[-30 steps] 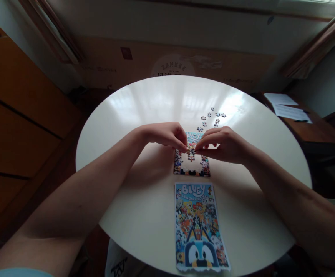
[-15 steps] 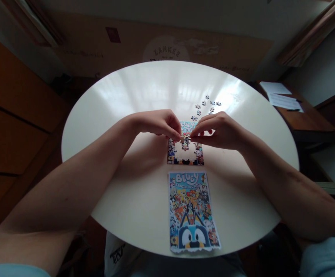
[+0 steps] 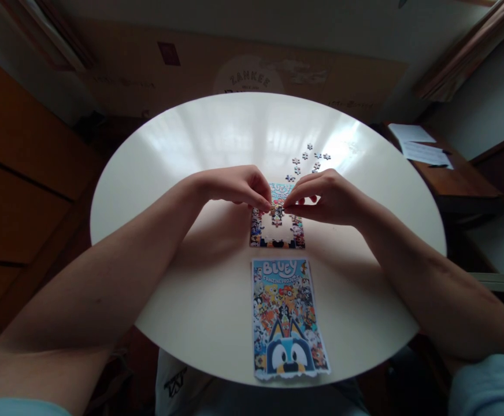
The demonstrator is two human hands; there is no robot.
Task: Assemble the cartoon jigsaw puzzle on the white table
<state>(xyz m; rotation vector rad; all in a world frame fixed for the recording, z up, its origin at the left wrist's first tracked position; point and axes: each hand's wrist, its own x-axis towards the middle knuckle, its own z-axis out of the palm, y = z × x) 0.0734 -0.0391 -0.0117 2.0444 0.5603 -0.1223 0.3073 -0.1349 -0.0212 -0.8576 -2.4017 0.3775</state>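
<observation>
A partly assembled jigsaw puzzle (image 3: 299, 237) lies flat on the table, its border joined and a gap showing the pale surface inside. Over its middle, my left hand (image 3: 250, 188) and my right hand (image 3: 326, 195) face each other, thumb and fingers pinched. Between their fingertips is a small joined cluster of jigsaw pieces (image 3: 277, 219), which both hands grip at its sides. The fingers hide part of the puzzle's upper half. Nearer to me lies a printed reference picture (image 3: 284, 312) with a large blue dog face and a torn lower edge.
Several loose jigsaw pieces (image 3: 305, 156) are scattered beyond the puzzle, up and to the right. The white oval table (image 3: 182, 138) stands by a wall. To the right, papers (image 3: 425, 153) and pens rest on a brown wooden desk (image 3: 460, 176).
The hands stay at the same spot on the puzzle with only tiny finger movement. The whole view has shifted slightly.
</observation>
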